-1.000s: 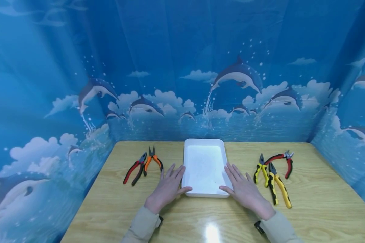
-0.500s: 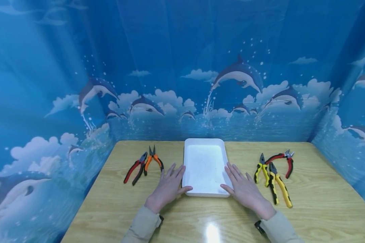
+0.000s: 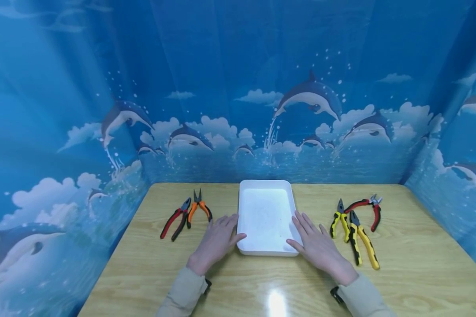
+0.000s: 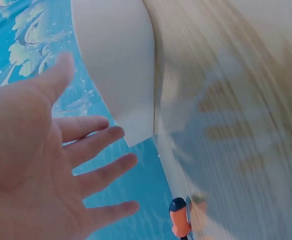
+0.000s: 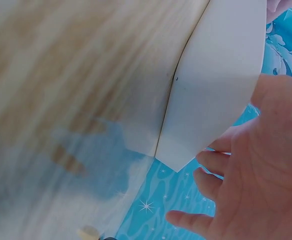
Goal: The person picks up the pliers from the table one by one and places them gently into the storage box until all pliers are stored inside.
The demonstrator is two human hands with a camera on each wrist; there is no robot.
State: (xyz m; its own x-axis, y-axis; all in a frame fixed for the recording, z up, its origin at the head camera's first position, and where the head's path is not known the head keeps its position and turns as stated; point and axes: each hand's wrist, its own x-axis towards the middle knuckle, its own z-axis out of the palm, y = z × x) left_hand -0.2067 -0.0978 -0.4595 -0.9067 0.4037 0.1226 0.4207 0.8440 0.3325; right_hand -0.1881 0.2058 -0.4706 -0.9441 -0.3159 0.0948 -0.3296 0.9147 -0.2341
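The left hand [image 3: 213,242] is staying loose, its fingers straight beside the left rim of a white shallow tray [image 3: 265,220], its thumb reaching toward the rim; it is gripping nothing. The right hand [image 3: 319,248] is lying along the opposite rim, fingers mostly extended, thumb angling over the near-right corner, also holding nothing. How firmly either is touching the walls, I cannot tell.

The tray is sitting midway across the tabletop [image 3: 238,286], its far end reaching the far edge. It is looking like thin, stiff plastic: probably light, slightly slippery, hardly fragile. Opposite holds halfway along the two long rims should be keeping it level.

Farther out, red-and-black pliers [image 3: 174,219] and orange-and-black needle-nose pliers [image 3: 193,210] are lying toward the tabletop's far-left corner; two yellow-and-black pliers [image 3: 355,225] and red-handled cutters [image 3: 376,215] are lying toward the far-right one.

Compared with half a second ago, the left thumb is resting farther from the near-left corner and the left fingers are bunching closer; the right hand, tray and tools are showing no clear change.
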